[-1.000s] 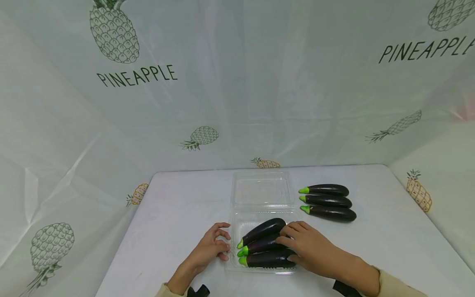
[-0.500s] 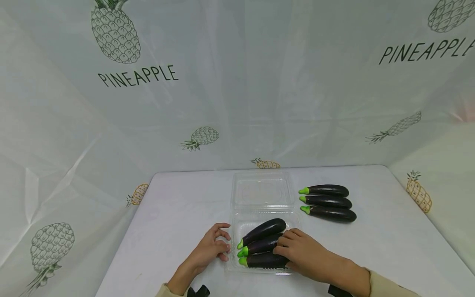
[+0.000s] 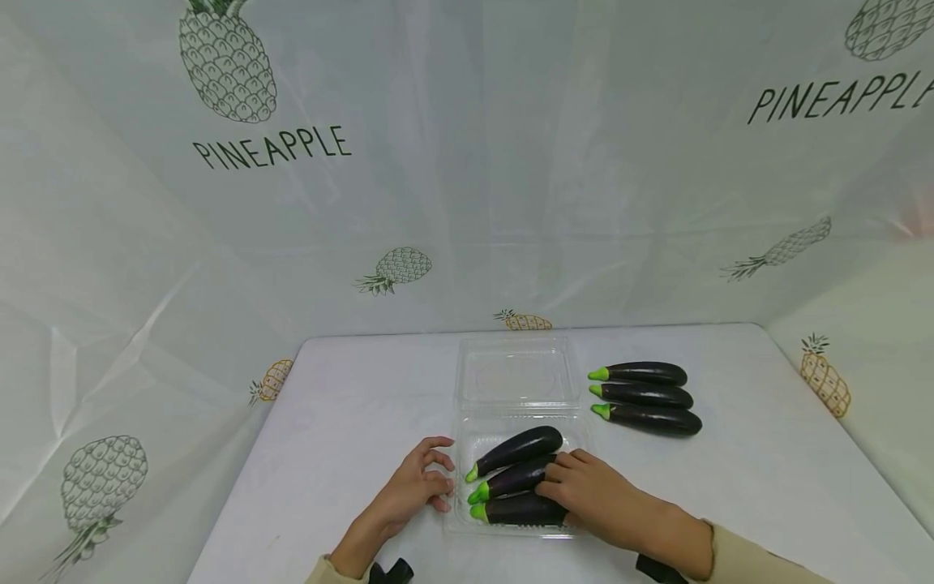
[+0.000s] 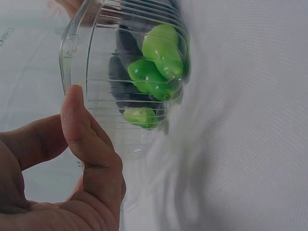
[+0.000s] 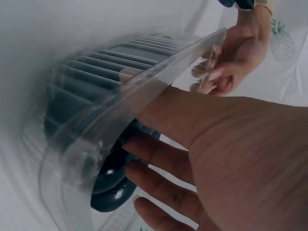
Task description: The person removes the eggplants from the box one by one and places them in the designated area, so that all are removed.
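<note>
A clear plastic clamshell box [image 3: 458, 531] lies with its lid [image 3: 515, 370] folded back. Three eggplants sit in its base, green stems leftward: a back eggplant [image 3: 524, 446], a middle eggplant [image 3: 518, 478] and a front eggplant [image 3: 521, 510]. My right hand [image 3: 594, 496] grips the front eggplant by its thick right end, the thumb reaching down inside the box wall and the fingers over its far side, up against the middle eggplant. At the box's left edge my left hand [image 3: 417, 485] holds its fingers loosely bent, fingertips right at the rim.
Three more eggplants lie side by side right of the lid: a far one [image 3: 646, 373], one between [image 3: 648, 395] and a near one [image 3: 653, 419]. White cloth [image 3: 350, 389] covers the table. Behind it hangs a pineapple-print sheet [image 3: 452, 178].
My right hand has shifted slightly left and toward me over the eggplants. The back and middle eggplants have moved slightly. The left hand stays in place.
</note>
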The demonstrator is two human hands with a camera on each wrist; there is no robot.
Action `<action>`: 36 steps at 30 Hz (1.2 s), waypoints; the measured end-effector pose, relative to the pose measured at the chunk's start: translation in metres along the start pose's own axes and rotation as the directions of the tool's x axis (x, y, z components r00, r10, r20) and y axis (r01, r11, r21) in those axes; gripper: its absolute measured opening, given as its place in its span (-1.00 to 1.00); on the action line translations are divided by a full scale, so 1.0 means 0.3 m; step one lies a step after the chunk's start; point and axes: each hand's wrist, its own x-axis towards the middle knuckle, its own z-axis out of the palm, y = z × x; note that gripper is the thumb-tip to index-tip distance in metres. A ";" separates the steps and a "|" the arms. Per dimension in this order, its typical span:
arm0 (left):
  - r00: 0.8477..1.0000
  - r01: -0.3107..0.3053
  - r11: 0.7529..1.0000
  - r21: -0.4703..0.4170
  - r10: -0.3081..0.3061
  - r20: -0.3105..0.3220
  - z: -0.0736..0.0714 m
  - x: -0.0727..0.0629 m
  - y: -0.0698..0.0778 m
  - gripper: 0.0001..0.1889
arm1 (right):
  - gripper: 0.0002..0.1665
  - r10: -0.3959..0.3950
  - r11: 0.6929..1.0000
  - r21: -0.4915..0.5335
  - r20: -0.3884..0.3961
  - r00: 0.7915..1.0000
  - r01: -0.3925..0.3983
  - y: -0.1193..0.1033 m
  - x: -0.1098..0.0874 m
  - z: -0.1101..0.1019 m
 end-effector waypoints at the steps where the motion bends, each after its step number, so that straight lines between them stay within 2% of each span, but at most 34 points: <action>1: 1.000 -0.002 1.000 0.000 0.002 0.000 0.000 0.000 0.000 -0.30 | -0.47 -0.002 1.000 -0.010 -0.002 1.000 0.002 -0.001 0.002 0.001; 7: 1.000 -0.004 1.000 -0.006 0.004 -0.001 0.002 0.006 0.000 -0.30 | -0.46 0.014 0.999 -0.031 0.039 0.999 -0.013 -0.011 0.014 0.001; 10: 1.000 -0.006 1.000 -0.009 0.006 0.000 0.003 0.006 -0.001 -0.30 | -0.46 0.018 0.997 -0.076 0.052 0.999 -0.014 -0.019 0.018 -0.001; 17: 1.000 -0.008 1.000 -0.011 0.008 0.002 0.005 0.004 -0.002 -0.31 | -0.53 -0.002 0.984 -0.175 0.028 1.000 0.007 -0.029 0.019 0.008; 24: 1.000 -0.005 1.000 -0.017 0.005 -0.001 0.007 0.002 -0.002 -0.32 | -0.47 0.024 0.998 -0.065 0.060 0.998 -0.020 -0.010 0.013 0.002; 28: 1.000 -0.003 1.000 -0.012 0.003 -0.002 0.006 0.000 -0.001 -0.32 | -0.44 0.042 0.998 -0.043 0.084 0.996 -0.039 0.000 0.009 -0.009; 36: 1.000 -0.003 1.000 -0.016 0.003 -0.003 0.003 -0.001 -0.002 -0.31 | -0.40 0.069 0.997 -0.048 0.030 0.997 -0.068 0.017 -0.006 -0.035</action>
